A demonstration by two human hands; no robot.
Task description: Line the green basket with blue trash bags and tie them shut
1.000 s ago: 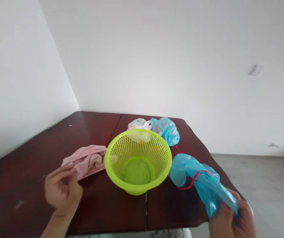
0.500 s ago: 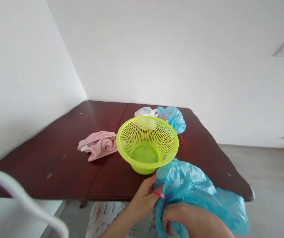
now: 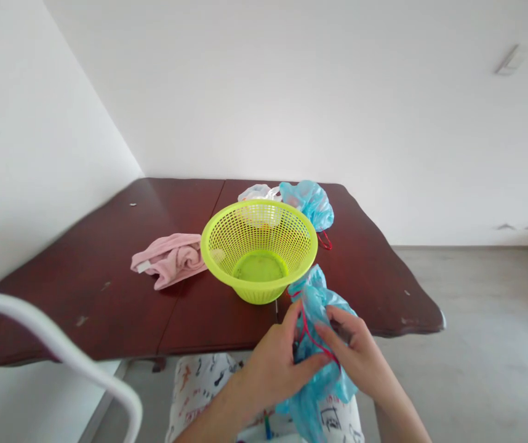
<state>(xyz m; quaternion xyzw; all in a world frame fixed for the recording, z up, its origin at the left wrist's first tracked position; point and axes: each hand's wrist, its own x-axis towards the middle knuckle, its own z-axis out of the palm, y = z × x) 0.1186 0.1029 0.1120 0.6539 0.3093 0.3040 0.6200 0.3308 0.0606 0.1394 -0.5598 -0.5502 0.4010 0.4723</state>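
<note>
A thin blue plastic bag (image 3: 314, 406) with a red drawstring (image 3: 308, 329) is bunched between both hands at the table's front edge. My left hand (image 3: 276, 363) is closed on its left side, thumb against the plastic near the cord. On the right side, my right hand (image 3: 354, 347) pinches the gathered plastic with thumb and fingers. Just beyond the hands stands a lime-green plastic colander (image 3: 259, 295), upright, with nothing large visible inside. The bag's upper end lies close to the colander's near right rim.
A crumpled pink towel (image 3: 169, 261) lies left of the colander on the dark red table (image 3: 190, 326). Behind it sit a white plastic bag (image 3: 257, 192) and another blue bag (image 3: 310, 203) with a red cord. A white curved bar (image 3: 61, 344) crosses the lower left.
The bag, spread out to the right before, is now gathered narrower and hangs down between the hands. My right hand has risen from inside the folds to the cord. The view has shifted slightly.
</note>
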